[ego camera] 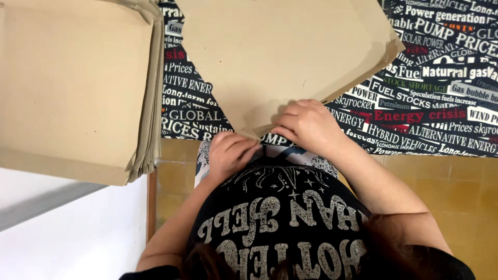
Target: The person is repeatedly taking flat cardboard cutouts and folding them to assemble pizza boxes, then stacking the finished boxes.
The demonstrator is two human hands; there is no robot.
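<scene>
A large tan paper sheet (pixel 285 52) lies on a table covered with a dark printed cloth (pixel 441 103). Its near corner points toward me at the table's front edge. My right hand (pixel 308 124) pinches that corner from above, fingers curled over the paper. Just below and to the left, my left hand (pixel 231 153) grips the tip of the same corner with fingers closed. The exact fold under the fingers is hidden.
A thick stack of tan paper sheets (pixel 72 88) sits at the left, overhanging the table's edge. Below the table are yellowish floor tiles (pixel 451 181) at the right and a white surface (pixel 67 233) at the lower left. My black printed shirt fills the bottom.
</scene>
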